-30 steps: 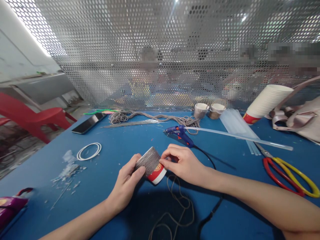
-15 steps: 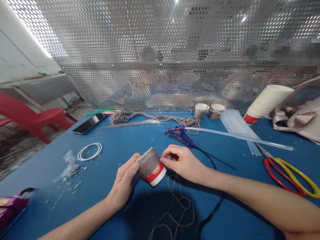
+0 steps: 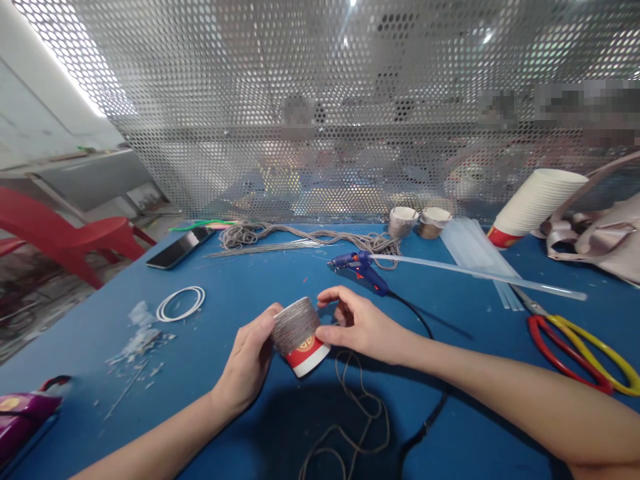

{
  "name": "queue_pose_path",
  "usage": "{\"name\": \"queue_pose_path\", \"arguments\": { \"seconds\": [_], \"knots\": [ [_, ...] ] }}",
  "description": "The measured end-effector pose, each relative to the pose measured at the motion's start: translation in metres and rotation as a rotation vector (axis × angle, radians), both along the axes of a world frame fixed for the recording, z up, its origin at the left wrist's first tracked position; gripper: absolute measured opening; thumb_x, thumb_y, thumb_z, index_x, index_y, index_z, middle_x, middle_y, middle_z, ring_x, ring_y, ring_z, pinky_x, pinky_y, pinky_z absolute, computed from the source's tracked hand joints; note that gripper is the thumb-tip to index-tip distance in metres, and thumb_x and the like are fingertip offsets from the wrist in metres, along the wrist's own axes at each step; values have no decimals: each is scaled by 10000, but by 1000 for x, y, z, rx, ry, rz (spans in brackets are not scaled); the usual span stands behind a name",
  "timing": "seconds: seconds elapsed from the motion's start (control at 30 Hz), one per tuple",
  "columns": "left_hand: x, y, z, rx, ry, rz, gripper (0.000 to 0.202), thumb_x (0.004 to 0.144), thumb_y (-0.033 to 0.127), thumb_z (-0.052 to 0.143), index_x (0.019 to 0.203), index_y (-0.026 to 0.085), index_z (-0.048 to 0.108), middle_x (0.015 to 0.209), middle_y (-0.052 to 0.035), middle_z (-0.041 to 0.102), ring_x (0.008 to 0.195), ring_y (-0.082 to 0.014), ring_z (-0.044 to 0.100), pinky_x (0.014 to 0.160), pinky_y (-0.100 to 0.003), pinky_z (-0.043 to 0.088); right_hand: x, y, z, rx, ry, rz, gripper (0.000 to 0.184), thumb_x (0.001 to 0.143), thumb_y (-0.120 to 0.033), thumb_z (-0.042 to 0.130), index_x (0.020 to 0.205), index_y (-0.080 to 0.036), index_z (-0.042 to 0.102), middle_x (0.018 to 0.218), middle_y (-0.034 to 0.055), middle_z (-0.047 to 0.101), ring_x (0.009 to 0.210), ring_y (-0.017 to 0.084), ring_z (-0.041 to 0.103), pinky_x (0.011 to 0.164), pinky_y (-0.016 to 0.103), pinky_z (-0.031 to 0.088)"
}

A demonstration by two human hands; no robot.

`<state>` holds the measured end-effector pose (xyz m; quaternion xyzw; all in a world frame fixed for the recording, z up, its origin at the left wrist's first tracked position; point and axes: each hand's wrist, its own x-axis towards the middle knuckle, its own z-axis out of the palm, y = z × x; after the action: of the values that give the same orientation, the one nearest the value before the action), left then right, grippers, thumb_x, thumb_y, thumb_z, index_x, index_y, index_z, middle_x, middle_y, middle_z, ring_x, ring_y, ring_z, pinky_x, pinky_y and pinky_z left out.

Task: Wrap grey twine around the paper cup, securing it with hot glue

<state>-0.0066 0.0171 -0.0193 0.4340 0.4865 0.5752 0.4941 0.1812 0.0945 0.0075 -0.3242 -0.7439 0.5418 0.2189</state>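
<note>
Both left hand (image 3: 250, 357) and right hand (image 3: 363, 327) clasp the cup (image 3: 299, 328), far from table (image 3: 225, 293) edges.

A: Your left hand (image 3: 250, 353) is clasped round the cup (image 3: 299, 327) from the left, thumb up by its top edge and fingers tucked underneath.

B: Yes, and your left forearm (image 3: 165, 427) rises bare from the lower left corner, slanting toward the middle.

A: Your right hand (image 3: 361, 327) sits just beside the left, palm turned left, fingers loosely curled.

B: Your right thumb tip touches the cup's side. Your index finger arches above, apart from the thumb, so that pinch is not closed.

A: Your right forearm (image 3: 500, 393) reaches in from the lower right edge, lying nearly level, wrist straight.
</note>
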Motion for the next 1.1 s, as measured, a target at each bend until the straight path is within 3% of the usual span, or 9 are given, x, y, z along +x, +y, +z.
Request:
{"name": "queue_pose_path", "arguments": {
  "seconds": [0.07, 0.13, 0.23, 0.33, 0.47, 0.57, 0.67, 0.9, 1.1],
  "knots": [
    [0, -1, 1, 25, 21, -38, 341, 866, 442, 472, 719, 153, 577, 702, -2, 470, 615, -119, 423, 563, -249, 397, 0, -2, -1, -15, -76, 75, 735, 639, -439, 786, 1249, -181, 466, 773, -23, 505, 662, 125, 470, 608, 276, 409],
    [-2, -2, -1, 81, 78, -56, 364, 860, 456, 471, 696, 154, 591, 807, -31, 512, 648, -130, 467, 566, -259, 418, -1, -6, -2, 3, -117, 130, 831, 597, -433, 812, 1296, -199, 427, 879, 12, 555, 736, 153, 520, 660, 303, 443],
    [-4, -1, -7, 197, 262, 14, 315, 867, 411, 488, 705, 176, 621, 1053, -79, 551, 875, -204, 557, 715, -313, 484, -3, -12, -6, 67, -111, 127, 797, 629, -402, 791, 1302, -212, 410, 1026, 56, 603, 829, 188, 573, 717, 332, 476],
    [-6, -1, -10, 313, 511, 123, 212, 905, 321, 459, 949, 254, 655, 1230, -76, 537, 1153, -245, 507, 939, -388, 453, -4, -12, -12, 237, -86, 20, 767, 677, -407, 751, 1324, -238, 375, 1167, 75, 600, 956, 228, 598, 789, 367, 490],
    [-3, -3, -5, 478, 866, 146, 343, 922, 172, 401, 1198, 313, 547, 1329, -57, 481, 1239, -209, 468, 1017, -400, 426, -4, -6, -18, 480, -65, -71, 723, 738, -373, 698, 1348, -222, 341, 1284, 103, 551, 1127, 261, 558, 910, 413, 470],
    [4, -4, -2, 639, 1089, 151, 437, 868, 107, 462, 1278, 257, 456, 1317, -97, 478, 1238, -221, 459, 1013, -407, 435, -4, -3, -22, 582, -96, -86, 722, 766, -381, 674, 1365, -179, 325, 1292, 141, 541, 1150, 289, 548, 926, 451, 467],
    [9, -1, -4, 746, 1167, 226, 471, 792, 80, 562, 1233, 193, 443, 1205, -119, 530, 1176, -238, 497, 995, -428, 448, -6, -2, -25, 584, -130, -79, 737, 774, -394, 673, 1379, -175, 313, 1310, 158, 524, 1139, 309, 555, 915, 477, 474],
    [7, 5, -7, 683, 1252, 205, 374, 778, 110, 567, 1137, 186, 492, 1063, -99, 539, 1032, -237, 540, 881, -416, 495, -8, -4, -26, 477, -101, -36, 781, 748, -293, 682, 1413, -201, 284, 1423, 152, 411, 1253, 318, 460, 999, 506, 412],
    [3, 7, -5, 665, 1271, 167, 385, 755, 121, 582, 1120, 208, 494, 1031, -82, 559, 1003, -238, 542, 840, -402, 492, -6, -10, -18, 353, -19, -4, 748, 716, -178, 634, 1393, -144, 319, 1337, 157, 493, 1167, 254, 519, 957, 402, 450]
  ]
}}
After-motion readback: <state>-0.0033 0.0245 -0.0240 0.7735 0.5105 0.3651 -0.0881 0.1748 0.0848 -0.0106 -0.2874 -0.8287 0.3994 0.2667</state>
